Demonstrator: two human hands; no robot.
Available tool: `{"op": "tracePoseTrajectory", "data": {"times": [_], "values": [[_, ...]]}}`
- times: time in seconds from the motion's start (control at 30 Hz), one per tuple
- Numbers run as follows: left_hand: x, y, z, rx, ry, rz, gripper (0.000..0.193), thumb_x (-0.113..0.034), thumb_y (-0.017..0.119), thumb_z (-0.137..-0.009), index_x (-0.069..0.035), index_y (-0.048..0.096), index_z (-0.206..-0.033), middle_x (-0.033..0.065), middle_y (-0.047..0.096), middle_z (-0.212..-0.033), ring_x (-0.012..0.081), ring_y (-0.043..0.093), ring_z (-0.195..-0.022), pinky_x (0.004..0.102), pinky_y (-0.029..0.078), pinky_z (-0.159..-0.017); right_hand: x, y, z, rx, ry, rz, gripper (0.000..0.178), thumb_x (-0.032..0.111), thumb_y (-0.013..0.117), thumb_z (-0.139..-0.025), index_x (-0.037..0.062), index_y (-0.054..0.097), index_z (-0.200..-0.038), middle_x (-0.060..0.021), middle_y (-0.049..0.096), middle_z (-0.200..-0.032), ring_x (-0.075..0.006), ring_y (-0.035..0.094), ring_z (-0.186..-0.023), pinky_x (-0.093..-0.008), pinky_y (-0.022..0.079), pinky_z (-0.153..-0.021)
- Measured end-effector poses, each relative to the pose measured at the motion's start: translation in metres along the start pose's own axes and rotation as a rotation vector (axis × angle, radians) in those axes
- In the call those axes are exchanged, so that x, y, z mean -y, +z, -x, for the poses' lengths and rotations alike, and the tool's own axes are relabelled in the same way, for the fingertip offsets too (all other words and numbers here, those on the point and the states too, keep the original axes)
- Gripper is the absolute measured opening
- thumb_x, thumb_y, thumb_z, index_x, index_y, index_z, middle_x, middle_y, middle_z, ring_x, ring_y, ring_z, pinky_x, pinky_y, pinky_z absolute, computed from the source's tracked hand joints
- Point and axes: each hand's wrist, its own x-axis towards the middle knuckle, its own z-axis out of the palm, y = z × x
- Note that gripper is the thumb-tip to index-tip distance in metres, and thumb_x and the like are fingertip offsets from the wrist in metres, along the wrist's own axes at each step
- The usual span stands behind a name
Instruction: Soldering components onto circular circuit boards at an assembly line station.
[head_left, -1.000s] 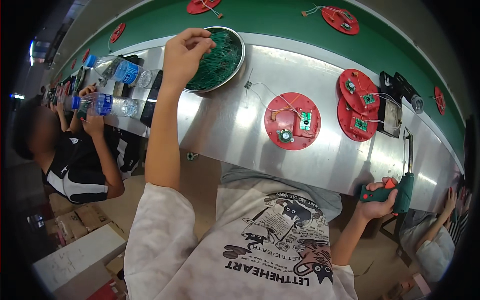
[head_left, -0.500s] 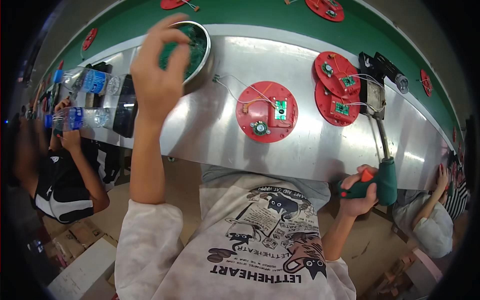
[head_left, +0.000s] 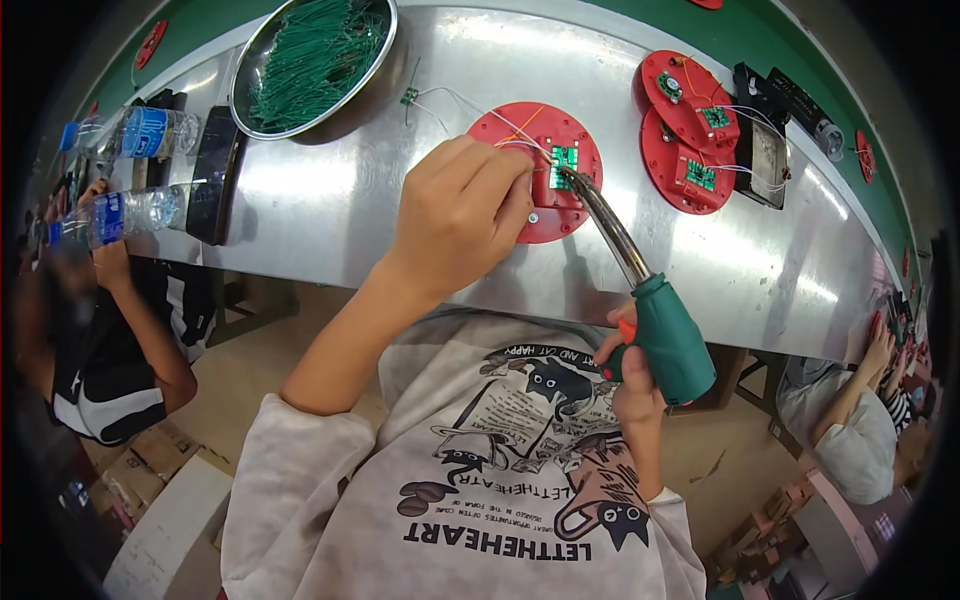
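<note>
OK, left to right. Far left there's a co-worker's black-and-white sleeve, then two clear plastic bottles with blue labels lying on the shiny metal bench, one farther off, one nearer. A flat black case sits just right of them. Next, on the far side, a round steel bowl piled with thin green wires, and right of it a tiny green board on white leads.

The left hand overlaps the near-left part of a round red plastic disc, which lies flat mid-bench. Its fingers are bunched and bent in; can't tell if the tips meet or pinch anything. The right hand is wrapped firmly round a green soldering gun with a red trigger, tip right at the disc's green circuit board, though actual contact is too small to make out.

Farther right, two overlapping red discs with boards sit beside a shallow dark-edged metal box.
</note>
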Motion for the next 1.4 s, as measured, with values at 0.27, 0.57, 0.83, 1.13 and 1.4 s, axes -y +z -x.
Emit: {"op": "tracePoseTrajectory", "data": {"times": [0.27, 0.57, 0.83, 1.13, 1.4], "values": [[0.002, 0.004, 0.003, -0.02, 0.126, -0.1, 0.016, -0.002, 0.071, -0.068, -0.004, 0.064, -0.082, 0.0057, 0.059, -0.074, 0.0234, 0.054, -0.064, 0.0356, 0.046, -0.059, 0.005, 0.002, 0.003, -0.034, 0.035, -0.026, 0.047, 0.033, 0.062, -0.091, -0.0053, 0.055, -0.118, -0.0173, 0.06, -0.104, -0.0189, 0.061, -0.06, -0.0306, 0.046, -0.06], [0.003, 0.005, 0.004, -0.033, 0.174, -0.11, 0.014, -0.003, 0.068, -0.067, -0.006, 0.062, -0.079, 0.0039, 0.056, -0.071, 0.0211, 0.053, -0.063, 0.0336, 0.045, -0.056, 0.007, 0.002, 0.004, -0.028, 0.007, -0.045, 0.048, 0.03, 0.062, -0.088, -0.0075, 0.056, -0.118, -0.0186, 0.06, -0.102, -0.0196, 0.061, -0.058, -0.03, 0.045, -0.054], [0.006, 0.008, 0.006, -0.052, 0.186, -0.135, 0.013, -0.003, 0.068, -0.067, -0.005, 0.062, -0.079, 0.0043, 0.054, -0.068, 0.0215, 0.052, -0.062, 0.034, 0.044, -0.055, 0.01, -0.001, -0.001, -0.026, 0.023, -0.085, 0.044, 0.026, 0.062, -0.088, -0.0085, 0.056, -0.116, -0.0178, 0.06, -0.098, -0.0204, 0.06, -0.057, -0.0313, 0.048, -0.052], [0.005, 0.008, 0.007, -0.051, 0.192, -0.15, 0.016, -0.004, 0.066, -0.066, -0.003, 0.064, -0.082, 0.0061, 0.057, -0.071, 0.0228, 0.054, -0.064, 0.0344, 0.047, -0.057, 0.015, 0.0, -0.002, -0.133, -0.089, -0.157, 0.046, 0.032, 0.06, -0.092, -0.0084, 0.055, -0.114, -0.0231, 0.061, -0.099, -0.0222, 0.061, -0.053, -0.0311, 0.049, -0.048], [0.006, 0.007, 0.007, -0.044, 0.209, -0.162, 0.017, -0.005, 0.065, -0.067, -0.003, 0.064, -0.084, 0.0064, 0.058, -0.073, 0.0229, 0.055, -0.065, 0.0344, 0.047, -0.057, 0.008, -0.003, -0.002, -0.158, -0.113, -0.154, 0.049, 0.034, 0.06, -0.092, -0.0085, 0.054, -0.116, -0.025, 0.061, -0.1, -0.0218, 0.061, -0.051, -0.0314, 0.05, -0.045]]}}
